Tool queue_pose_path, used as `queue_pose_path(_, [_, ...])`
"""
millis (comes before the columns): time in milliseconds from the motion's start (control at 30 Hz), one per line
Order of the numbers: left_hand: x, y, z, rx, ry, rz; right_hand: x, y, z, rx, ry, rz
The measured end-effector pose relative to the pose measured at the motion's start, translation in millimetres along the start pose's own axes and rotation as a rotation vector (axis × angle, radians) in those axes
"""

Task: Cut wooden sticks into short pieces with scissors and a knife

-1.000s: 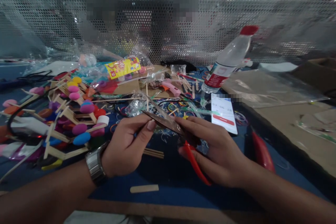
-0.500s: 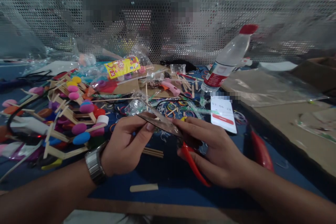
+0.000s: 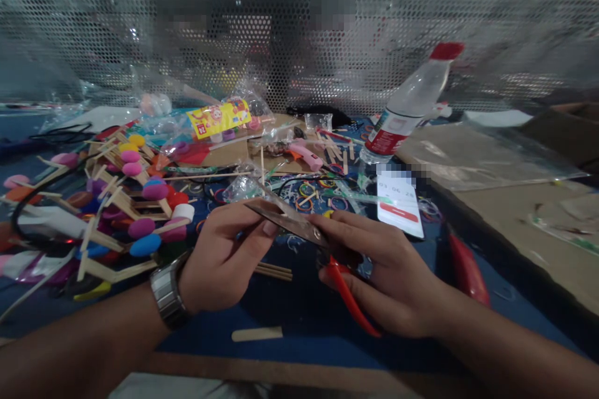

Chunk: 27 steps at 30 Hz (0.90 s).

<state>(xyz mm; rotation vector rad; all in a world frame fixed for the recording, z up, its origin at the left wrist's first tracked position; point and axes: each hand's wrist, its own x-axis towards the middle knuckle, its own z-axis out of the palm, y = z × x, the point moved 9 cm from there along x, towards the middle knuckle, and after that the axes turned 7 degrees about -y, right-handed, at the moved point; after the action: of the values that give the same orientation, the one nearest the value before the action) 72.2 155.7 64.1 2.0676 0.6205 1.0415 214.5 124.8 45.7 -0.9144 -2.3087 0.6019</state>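
1. Mesh screen (image 3: 93, 43): stands well behind the phone (image 3: 397, 199).
2. Blue table (image 3: 304, 343): under the phone, which lies face up, screen lit.
3. Cardboard (image 3: 505, 215): right of the phone, clear plastic over part of it.
4. Pile (image 3: 140, 229) of sticks and coloured balls: well left of the phone.
5. Bottle (image 3: 407, 106): just behind the phone, red cap; looks slanted, can't tell if truly tilted.
6. Packet (image 3: 219, 118), yellow label: left of and behind the phone.
7. Right hand (image 3: 388, 274): on the phone's near side, slightly left; grasping the scissors by the red handles.
8. Left hand (image 3: 224, 262): farther left of the phone; thumb and forefinger together at the blades, can't tell whether anything is pinched.
9. Scissors (image 3: 304, 227): left of the phone, raised above the table; blades parted, pointing away from the phone, lower one over the left fingertips.
10. Red object (image 3: 468, 271): near side of the phone, to its right; identity unclear.
11. Watch (image 3: 168, 293): left wrist, well left of the phone.
12. Craft stick (image 3: 257, 334): flat, left of the phone, near side; one end rounded, other square.
13. Thin sticks (image 3: 274, 271): left of the phone, partly hidden by the left hand.
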Motion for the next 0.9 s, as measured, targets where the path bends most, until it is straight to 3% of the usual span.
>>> queue_pose_path(233, [0,-7,3.1,0.046,-0.043,-0.096,0,4,2,-0.027,-0.005,0.033])
queue_pose_path(533, [-4,-9,8.5,0.101,-0.043,-0.161,-2,33,-7,0.143,0.16,0.252])
queue_pose_path(633, [-1,4,18.5,0.272,-0.16,-0.173,-2,42,-7,0.227,0.209,0.288])
queue_pose_path(733, [-1,16,34.7,0.488,-0.4,-0.161,-1,44,-9,0.278,0.253,0.285])
queue_pose_path(800, [-8,14,39.5,0.616,-0.538,-0.19,-1,45,-8,0.29,0.26,0.293])
queue_pose_path(900, [-19,7,33.7,0.739,-0.599,-0.244,-1,44,-7,0.293,0.253,0.298])
